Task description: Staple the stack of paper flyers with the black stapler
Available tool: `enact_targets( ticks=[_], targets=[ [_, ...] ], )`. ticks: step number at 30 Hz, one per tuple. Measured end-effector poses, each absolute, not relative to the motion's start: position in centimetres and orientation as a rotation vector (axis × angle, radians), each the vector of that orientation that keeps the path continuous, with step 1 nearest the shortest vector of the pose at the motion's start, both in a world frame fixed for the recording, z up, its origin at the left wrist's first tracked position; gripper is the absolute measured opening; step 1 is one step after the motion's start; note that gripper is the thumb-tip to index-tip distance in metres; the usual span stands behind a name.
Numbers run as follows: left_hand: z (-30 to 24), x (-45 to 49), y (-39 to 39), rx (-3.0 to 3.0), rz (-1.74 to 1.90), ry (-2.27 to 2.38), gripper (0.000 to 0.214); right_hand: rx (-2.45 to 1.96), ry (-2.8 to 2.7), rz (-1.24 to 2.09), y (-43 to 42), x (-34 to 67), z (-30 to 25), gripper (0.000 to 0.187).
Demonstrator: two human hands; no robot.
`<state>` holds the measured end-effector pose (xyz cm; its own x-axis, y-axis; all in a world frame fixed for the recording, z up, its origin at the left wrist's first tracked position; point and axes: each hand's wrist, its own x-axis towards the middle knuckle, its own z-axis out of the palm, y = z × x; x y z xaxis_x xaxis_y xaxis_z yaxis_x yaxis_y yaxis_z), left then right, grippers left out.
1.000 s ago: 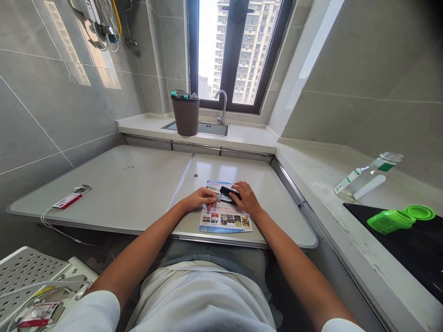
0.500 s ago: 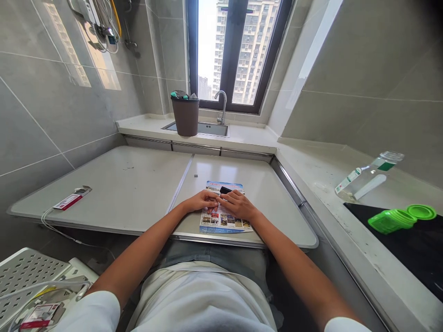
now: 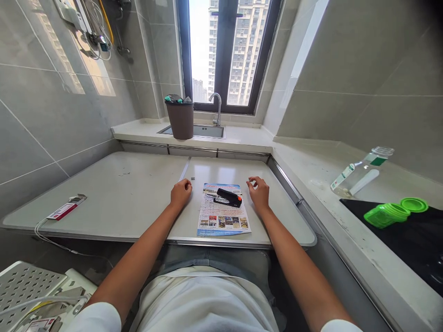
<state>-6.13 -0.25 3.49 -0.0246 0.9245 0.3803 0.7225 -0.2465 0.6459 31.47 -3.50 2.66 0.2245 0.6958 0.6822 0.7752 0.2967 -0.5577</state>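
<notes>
A black stapler [image 3: 227,197] with a bright metal inner rail and an orange-red spot lies with its parts spread apart on a printed leaflet [image 3: 221,230]. My left hand [image 3: 181,192] rests on the table left of the leaflet, its fingers curled closed; whatever is in them, if anything, is hidden. Close to its fingertips lies a small grey strip, apparently staples [image 3: 193,178]. To the right of the leaflet is my right hand [image 3: 259,191], fingers loosely bent with a gap between thumb and forefinger, nothing seen in it. Neither hand touches the stapler.
A red-and-white power strip [image 3: 66,207] with a white cable lies on the table's left. Behind stand a brown bin [image 3: 180,121] and a sink [image 3: 207,131]. On the right counter are a clear bottle [image 3: 363,170] and an open green container [image 3: 386,215].
Both hands have parted from above the leaflet, left hand to the left, right hand to the right and up. The stapler, mostly covered before, now lies uncovered on the leaflet. The view has shifted slightly.
</notes>
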Motion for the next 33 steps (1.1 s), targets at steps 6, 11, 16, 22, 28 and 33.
enact_targets(
  ticks=[6, 11, 16, 22, 28, 33],
  targets=[
    [2.8, -5.0, -0.1, 2.178, 0.827, 1.948, 0.029, -1.701, -1.509, 0.040, -2.2, 33.1, 1.2, 0.007],
    [2.7, -4.8, -0.3, 2.243, 0.605, 2.009, 0.030, -1.694, -1.544, 0.018, -1.8, 33.5, 0.2, 0.012],
    [3.2, -5.4, 0.6, 2.262, 0.470, 1.989, 0.031, -1.729, -1.560, 0.008, -1.2, 34.0, -0.8, 0.017],
    [4.2, -5.0, 3.2, 2.286, 0.525, 1.978, 0.053, -1.751, -1.596, 0.002, -0.7, 33.8, -1.3, 0.031],
    [3.6, -4.3, 4.0, 2.364, 0.546, 1.812, 0.044, -1.779, -1.629, -0.015, -1.1, 33.8, -1.0, 0.035],
    [3.5, -5.1, 3.5, 2.345, 0.593, 1.753, 0.031, -1.791, -1.642, 0.017, -1.1, 33.5, -1.0, 0.029]
  ],
)
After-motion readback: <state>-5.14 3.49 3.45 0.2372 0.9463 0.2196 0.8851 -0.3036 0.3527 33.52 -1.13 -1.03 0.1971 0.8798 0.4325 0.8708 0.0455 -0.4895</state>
